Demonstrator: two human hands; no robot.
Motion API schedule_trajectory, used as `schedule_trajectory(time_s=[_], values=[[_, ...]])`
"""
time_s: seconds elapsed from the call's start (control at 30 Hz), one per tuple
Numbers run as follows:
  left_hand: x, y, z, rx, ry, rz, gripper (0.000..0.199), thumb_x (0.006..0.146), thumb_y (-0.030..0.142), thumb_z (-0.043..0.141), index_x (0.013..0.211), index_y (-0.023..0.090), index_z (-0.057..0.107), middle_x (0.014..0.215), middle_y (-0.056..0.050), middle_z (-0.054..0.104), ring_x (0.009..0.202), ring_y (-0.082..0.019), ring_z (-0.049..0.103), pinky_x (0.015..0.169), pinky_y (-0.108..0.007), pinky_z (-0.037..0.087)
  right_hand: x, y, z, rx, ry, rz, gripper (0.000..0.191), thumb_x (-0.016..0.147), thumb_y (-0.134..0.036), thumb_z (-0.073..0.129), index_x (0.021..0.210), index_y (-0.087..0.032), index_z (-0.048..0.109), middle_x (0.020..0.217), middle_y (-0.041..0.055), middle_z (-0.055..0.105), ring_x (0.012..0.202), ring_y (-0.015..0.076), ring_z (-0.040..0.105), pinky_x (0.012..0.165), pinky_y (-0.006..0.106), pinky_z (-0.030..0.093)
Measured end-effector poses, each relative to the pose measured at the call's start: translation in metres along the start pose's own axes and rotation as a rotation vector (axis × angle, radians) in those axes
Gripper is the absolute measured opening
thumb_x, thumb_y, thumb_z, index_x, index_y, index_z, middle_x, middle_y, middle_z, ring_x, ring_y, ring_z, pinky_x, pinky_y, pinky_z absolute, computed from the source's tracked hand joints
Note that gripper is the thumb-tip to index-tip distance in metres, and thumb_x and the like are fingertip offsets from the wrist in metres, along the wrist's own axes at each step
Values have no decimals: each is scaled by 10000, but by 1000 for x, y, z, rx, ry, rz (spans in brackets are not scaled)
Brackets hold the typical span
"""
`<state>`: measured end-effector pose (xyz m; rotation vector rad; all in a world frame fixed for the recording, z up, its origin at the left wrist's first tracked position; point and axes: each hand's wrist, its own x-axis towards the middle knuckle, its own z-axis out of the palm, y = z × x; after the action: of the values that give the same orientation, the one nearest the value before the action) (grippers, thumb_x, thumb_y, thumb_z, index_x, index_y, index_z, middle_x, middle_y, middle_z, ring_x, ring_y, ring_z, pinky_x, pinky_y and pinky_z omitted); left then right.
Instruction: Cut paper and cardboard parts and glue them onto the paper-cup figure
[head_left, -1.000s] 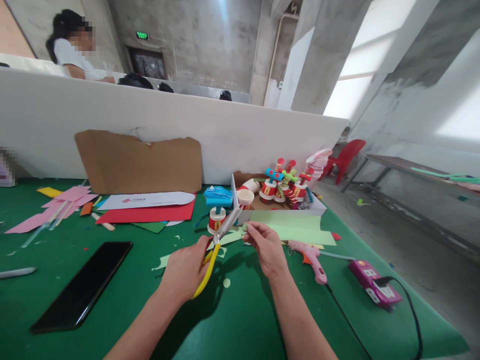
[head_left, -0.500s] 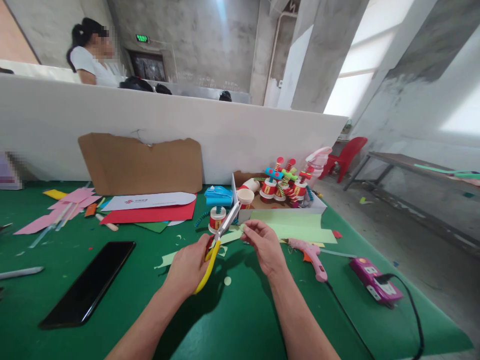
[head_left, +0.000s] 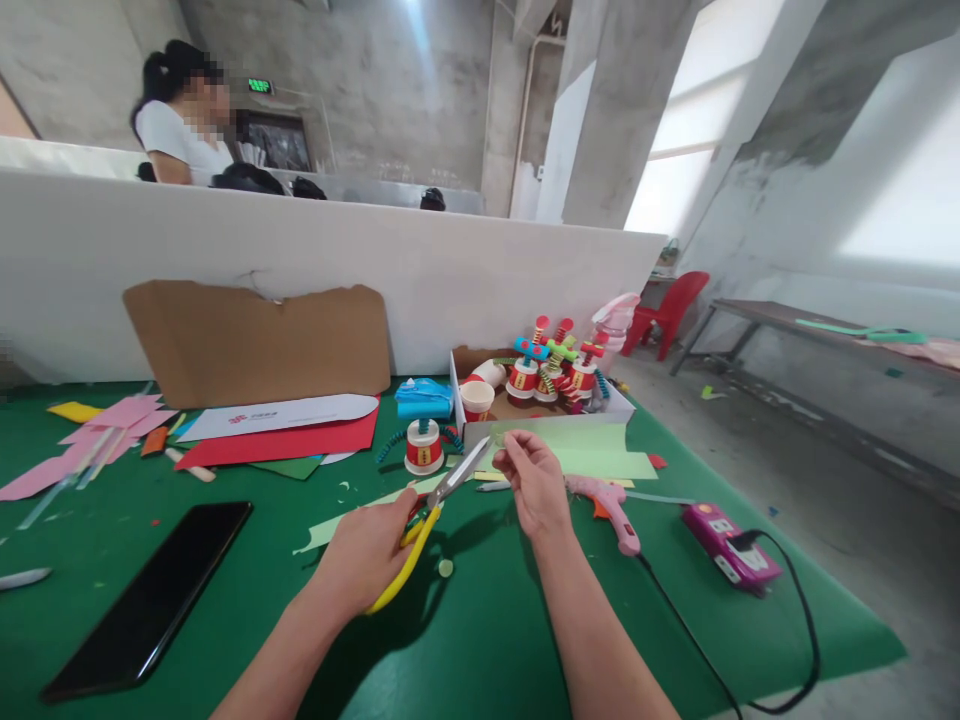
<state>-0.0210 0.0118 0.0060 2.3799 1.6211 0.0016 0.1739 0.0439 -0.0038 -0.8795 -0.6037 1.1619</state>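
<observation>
My left hand (head_left: 367,548) grips yellow-handled scissors (head_left: 459,474), their blades pointing up and to the right. The tips lie close to a small light-green paper piece (head_left: 499,450), which the fingertips of my right hand (head_left: 532,480) pinch; its outline is partly hidden. Below the scissors, a round light-green paper disc (head_left: 445,568) rests on the table. A cut strip of the same paper (head_left: 321,533) runs under my left hand. Behind the scissors stands a paper-cup figure (head_left: 424,448) with a blue top and coiled arms.
A shallow box (head_left: 555,425) holds several cup figures. Light-green paper (head_left: 600,458) lies before it. At right are a pink glue gun (head_left: 619,515) and a purple power strip (head_left: 731,545) with cables. A phone (head_left: 157,595), coloured paper (head_left: 285,440) and cardboard (head_left: 259,345) occupy the left.
The scissor tips have come down and right, closer to the pinched paper piece. My right hand has shifted slightly right, and the whole view has turned a little to the right.
</observation>
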Motion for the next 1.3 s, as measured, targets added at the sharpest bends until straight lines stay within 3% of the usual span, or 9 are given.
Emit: schedule_trajectory(time_s=[0.57, 1.3], values=[[-2, 2, -3, -4, 16, 17, 295, 871, 285, 360, 1116, 196, 497, 978, -108, 680, 866, -269, 642, 666, -315, 419, -4, 9, 2, -113, -184, 57, 323, 566, -408, 804, 726, -186, 634, 661, -18, 628, 590, 105, 563, 596, 251, 453], [-2, 1, -2, -11, 24, 15, 262, 875, 307, 371, 1073, 200, 505, 967, -101, 681, 850, -268, 645, 667, -316, 421, -6, 7, 2, -177, -231, 14, 285, 605, -395, 778, 723, -197, 611, 666, -25, 609, 607, 108, 552, 642, 259, 467]])
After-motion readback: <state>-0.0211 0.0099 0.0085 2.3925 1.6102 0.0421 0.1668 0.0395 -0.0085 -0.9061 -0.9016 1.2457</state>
